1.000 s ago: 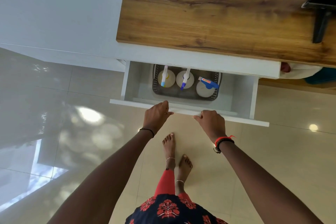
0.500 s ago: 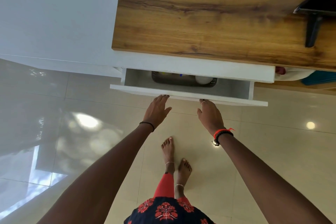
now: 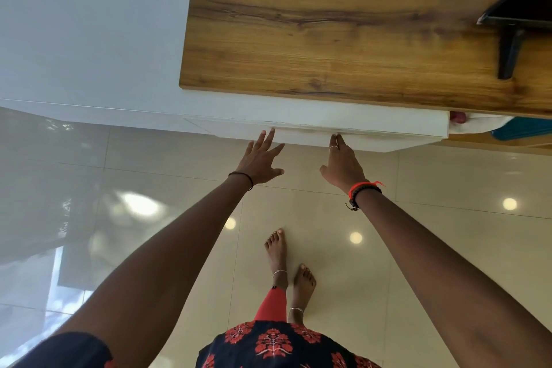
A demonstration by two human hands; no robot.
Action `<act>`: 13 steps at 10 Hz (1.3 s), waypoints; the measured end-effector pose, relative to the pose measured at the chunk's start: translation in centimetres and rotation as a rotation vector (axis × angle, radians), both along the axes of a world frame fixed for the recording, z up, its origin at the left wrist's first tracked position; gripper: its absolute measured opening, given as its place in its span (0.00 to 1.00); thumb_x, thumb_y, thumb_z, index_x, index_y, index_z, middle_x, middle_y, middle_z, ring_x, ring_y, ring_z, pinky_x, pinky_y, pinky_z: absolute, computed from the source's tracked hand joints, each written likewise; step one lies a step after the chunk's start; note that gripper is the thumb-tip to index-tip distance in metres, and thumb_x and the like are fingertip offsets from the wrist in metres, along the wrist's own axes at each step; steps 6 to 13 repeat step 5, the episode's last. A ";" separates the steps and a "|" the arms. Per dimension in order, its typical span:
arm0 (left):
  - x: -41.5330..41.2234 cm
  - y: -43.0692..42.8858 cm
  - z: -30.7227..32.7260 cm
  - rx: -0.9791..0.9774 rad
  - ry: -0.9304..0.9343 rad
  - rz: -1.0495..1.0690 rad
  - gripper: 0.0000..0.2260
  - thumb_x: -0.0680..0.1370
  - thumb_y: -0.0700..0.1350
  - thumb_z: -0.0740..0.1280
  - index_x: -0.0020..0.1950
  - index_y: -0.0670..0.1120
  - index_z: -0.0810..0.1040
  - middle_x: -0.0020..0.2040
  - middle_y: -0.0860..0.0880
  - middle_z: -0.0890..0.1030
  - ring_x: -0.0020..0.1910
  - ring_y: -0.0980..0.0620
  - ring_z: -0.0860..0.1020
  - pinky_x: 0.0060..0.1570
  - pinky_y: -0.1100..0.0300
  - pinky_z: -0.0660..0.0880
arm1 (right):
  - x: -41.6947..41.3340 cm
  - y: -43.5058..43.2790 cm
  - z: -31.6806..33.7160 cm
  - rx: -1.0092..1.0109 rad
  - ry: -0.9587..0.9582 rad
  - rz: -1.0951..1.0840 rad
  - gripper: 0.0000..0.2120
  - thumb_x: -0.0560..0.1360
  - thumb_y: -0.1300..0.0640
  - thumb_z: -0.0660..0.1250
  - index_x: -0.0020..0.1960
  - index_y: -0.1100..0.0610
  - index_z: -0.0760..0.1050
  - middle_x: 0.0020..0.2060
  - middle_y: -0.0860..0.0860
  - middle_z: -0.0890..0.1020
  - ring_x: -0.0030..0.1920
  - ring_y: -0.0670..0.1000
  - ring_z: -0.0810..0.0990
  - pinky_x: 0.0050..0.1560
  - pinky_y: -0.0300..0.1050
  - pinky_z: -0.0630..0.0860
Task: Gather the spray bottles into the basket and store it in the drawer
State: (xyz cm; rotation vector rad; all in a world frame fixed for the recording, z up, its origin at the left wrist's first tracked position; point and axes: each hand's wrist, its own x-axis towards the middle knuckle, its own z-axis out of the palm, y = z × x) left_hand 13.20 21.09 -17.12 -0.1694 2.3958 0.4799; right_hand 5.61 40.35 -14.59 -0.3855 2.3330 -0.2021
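Note:
The white drawer (image 3: 388, 140) under the wooden top is pushed in, its front flush with the cabinet. The basket and the spray bottles are hidden inside it. My left hand (image 3: 260, 161) has its fingers spread, the fingertips at the drawer's lower edge, holding nothing. My right hand (image 3: 343, 164) is flat with its fingers together, the fingertips touching the drawer front.
A wooden countertop (image 3: 328, 33) runs above the drawer, with a black monitor and stand (image 3: 513, 24) at its right end. A white wall panel (image 3: 89, 33) lies to the left. A teal object (image 3: 522, 128) sits at the right edge. Glossy floor tiles (image 3: 433, 248) and my bare feet are below.
The drawer went from open, with the basket and bottles showing, to fully pushed in. Both hands followed its front edge towards the cabinet.

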 end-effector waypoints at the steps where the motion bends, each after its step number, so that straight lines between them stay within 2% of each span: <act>1: -0.6 -0.1 0.1 -0.012 -0.010 -0.028 0.34 0.78 0.55 0.64 0.79 0.50 0.53 0.80 0.45 0.40 0.79 0.44 0.38 0.77 0.44 0.42 | -0.8 0.0 0.2 0.025 -0.006 0.017 0.37 0.78 0.59 0.61 0.78 0.64 0.44 0.78 0.58 0.50 0.77 0.59 0.55 0.75 0.51 0.60; 3: -1.0 -0.1 0.5 -0.038 -0.045 -0.105 0.35 0.77 0.56 0.65 0.79 0.51 0.51 0.80 0.46 0.39 0.79 0.44 0.37 0.77 0.44 0.41 | -1.1 0.9 0.5 0.071 -0.069 0.074 0.37 0.77 0.60 0.61 0.78 0.63 0.42 0.79 0.56 0.45 0.78 0.59 0.52 0.76 0.53 0.57; 5: 1.3 0.6 2.6 -0.018 0.071 -0.041 0.37 0.78 0.55 0.63 0.79 0.50 0.44 0.80 0.46 0.40 0.79 0.45 0.39 0.77 0.46 0.42 | 0.1 1.2 2.2 0.028 -0.027 0.111 0.35 0.78 0.61 0.59 0.78 0.63 0.45 0.79 0.56 0.45 0.78 0.60 0.52 0.75 0.55 0.58; 13: 1.3 0.6 2.6 -0.018 0.071 -0.041 0.37 0.78 0.55 0.63 0.79 0.50 0.44 0.80 0.46 0.40 0.79 0.45 0.39 0.77 0.46 0.42 | 0.1 1.2 2.2 0.028 -0.027 0.111 0.35 0.78 0.61 0.59 0.78 0.63 0.45 0.79 0.56 0.45 0.78 0.60 0.52 0.75 0.55 0.58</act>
